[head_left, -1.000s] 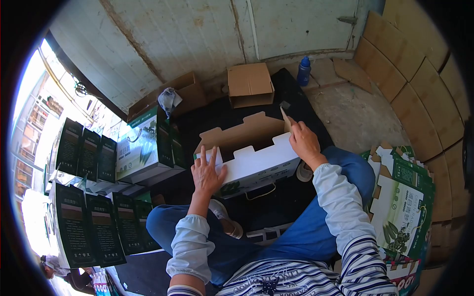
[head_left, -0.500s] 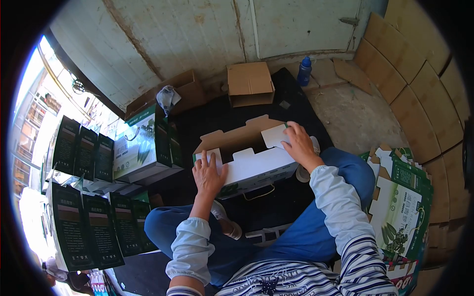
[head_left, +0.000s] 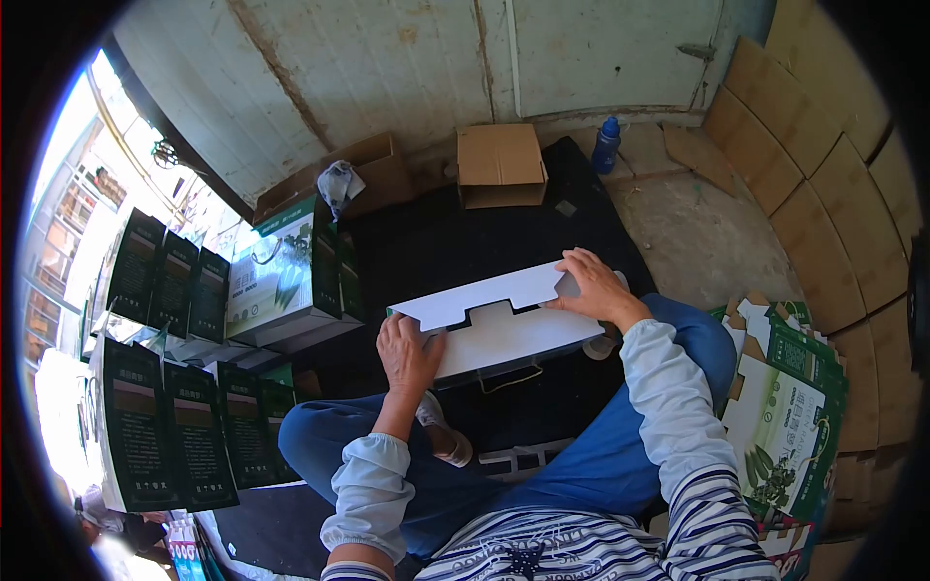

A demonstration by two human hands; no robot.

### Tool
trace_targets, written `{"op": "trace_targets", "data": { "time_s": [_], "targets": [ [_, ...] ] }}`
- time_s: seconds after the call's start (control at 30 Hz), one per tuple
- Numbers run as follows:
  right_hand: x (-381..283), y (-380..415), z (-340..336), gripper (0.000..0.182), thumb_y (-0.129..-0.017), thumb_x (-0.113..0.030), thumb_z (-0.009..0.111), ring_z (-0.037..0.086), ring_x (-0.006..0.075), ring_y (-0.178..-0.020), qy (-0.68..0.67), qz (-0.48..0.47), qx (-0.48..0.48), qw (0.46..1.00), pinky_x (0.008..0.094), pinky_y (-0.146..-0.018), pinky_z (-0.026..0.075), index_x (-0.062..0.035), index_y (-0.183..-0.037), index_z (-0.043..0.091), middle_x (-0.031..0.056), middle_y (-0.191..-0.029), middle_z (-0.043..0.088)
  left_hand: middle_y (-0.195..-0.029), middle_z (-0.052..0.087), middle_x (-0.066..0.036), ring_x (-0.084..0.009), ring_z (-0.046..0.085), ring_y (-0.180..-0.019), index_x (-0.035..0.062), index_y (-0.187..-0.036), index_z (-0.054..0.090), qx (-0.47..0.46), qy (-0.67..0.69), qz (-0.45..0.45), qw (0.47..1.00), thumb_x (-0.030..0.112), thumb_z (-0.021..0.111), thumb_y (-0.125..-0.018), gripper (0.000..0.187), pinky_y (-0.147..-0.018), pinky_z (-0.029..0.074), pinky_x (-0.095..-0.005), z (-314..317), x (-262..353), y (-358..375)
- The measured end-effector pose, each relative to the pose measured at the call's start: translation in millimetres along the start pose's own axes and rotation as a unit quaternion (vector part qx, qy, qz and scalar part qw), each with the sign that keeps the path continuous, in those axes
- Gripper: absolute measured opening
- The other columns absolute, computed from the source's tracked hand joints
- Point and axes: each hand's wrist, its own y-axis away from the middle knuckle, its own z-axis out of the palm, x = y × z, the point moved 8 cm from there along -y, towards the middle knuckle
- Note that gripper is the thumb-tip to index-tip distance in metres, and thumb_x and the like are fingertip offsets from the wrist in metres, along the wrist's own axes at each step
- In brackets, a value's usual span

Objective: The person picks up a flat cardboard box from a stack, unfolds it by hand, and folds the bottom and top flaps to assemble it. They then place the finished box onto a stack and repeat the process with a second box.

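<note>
The right hand (head_left: 593, 290) grasps the right corner of the white carton (head_left: 557, 341), thumb and fingers spread around the flap edges; the left hand (head_left: 405, 351) lies at its left end, thumb by the near flap, and whether it grips or only presses I cannot tell. The carton sits between the knees, over a black mat (head_left: 426, 232). It looks light, stiff along the folds, smooth-faced and easily creased at the notched flaps; the end corners seem the surest hold. A cord handle (head_left: 511, 383) hangs on the near side. Its flaps hide the inside.

Left, printed boxes (head_left: 281, 276) stand, contents hidden. Far left, an open brown box (head_left: 381, 184) has a cloth (head_left: 339, 189) at its near edge; a smaller brown box (head_left: 501, 160) sits beyond the carton. Right, flattened cartons (head_left: 787, 416) lie piled.
</note>
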Motion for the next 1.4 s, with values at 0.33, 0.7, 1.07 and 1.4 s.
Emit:
{"op": "trace_targets", "data": {
  "time_s": [0.33,0.7,1.07,1.4],
  "targets": [
    [-6.8,-13.0,3.4,0.085,-0.062,-0.062,0.071,0.045,0.0309,-0.115,0.094,0.019,-0.054,0.994,0.0414,-0.098,0.036,-0.0042,-0.122,0.054,0.0167,-0.116,0.053,-0.125,0.044,-0.025,-0.0332,0.045,-0.116,-0.0111,-0.127,0.037,0.032,0.404,-0.383,0.83,0.029,0.066,-0.082,0.067,-0.098,0.037,-0.0386,58.6,-104.1,69.5],
    [-10.5,-7.3,22.2,0.077,-0.061,-0.066,0.069,0.056,0.0305,-0.104,0.09,0.017,-0.192,0.977,0.0397,-0.086,0.045,-0.0056,-0.108,0.064,0.0175,-0.104,0.061,-0.089,0.059,-0.004,-0.0195,0.06,-0.08,0.0076,-0.107,0.054,0.041,0.636,-0.542,0.547,0.044,0.068,-0.08,0.047,-0.065,0.048,-0.038,68.3,-38.4,150.4],
    [-32.5,16.1,77.3,0.082,-0.073,-0.075,0.047,0.062,0.0326,-0.099,-0.073,0.031,-0.345,0.935,0.0396,-0.085,0.047,-0.0046,-0.111,0.063,0.0199,-0.105,0.064,-0.13,0.045,-0.009,-0.0257,0.046,-0.116,0.0076,-0.135,0.032,-0.025,0.591,-0.438,0.677,0.044,0.065,-0.083,0.072,-0.094,0.039,-0.0443,52.8,-10.7,102.2],
    [-67.2,23.6,93.1,0.077,-0.08,-0.067,0.048,0.062,0.0358,-0.097,-0.162,0.012,-0.249,0.955,0.0399,-0.087,0.046,0.0021,-0.113,0.059,0.0228,-0.103,0.063,-0.125,0.049,-0.019,-0.0267,0.052,-0.113,0.0,-0.135,0.034,-0.027,0.529,-0.323,0.784,0.033,0.069,-0.081,0.072,-0.094,0.042,-0.0352,76.3,-3.0,79.5]
  ]
}}
